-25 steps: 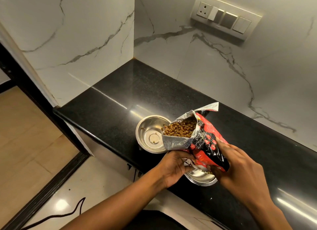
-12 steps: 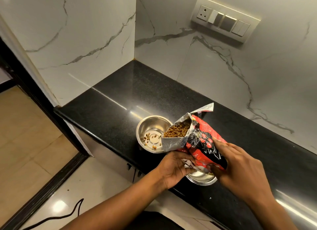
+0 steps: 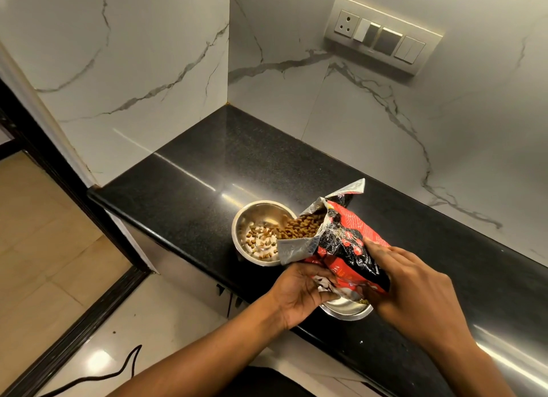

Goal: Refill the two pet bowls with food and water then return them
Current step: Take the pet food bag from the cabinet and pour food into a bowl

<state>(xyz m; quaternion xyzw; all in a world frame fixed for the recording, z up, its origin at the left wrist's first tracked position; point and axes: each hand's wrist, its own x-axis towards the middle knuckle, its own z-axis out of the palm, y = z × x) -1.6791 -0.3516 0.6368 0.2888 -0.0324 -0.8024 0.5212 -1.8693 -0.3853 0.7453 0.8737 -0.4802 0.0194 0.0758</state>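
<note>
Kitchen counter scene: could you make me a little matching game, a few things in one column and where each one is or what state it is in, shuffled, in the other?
Things:
1. food bag
2. far bowl
3. near bowl
4. switch panel

Descriptions:
A. on the marble wall
B. mostly hidden under the bag and hands
C. tilted, held by both hands
D. has some kibble on its bottom

Pairs: 1-C, 2-D, 3-B, 4-A
</note>
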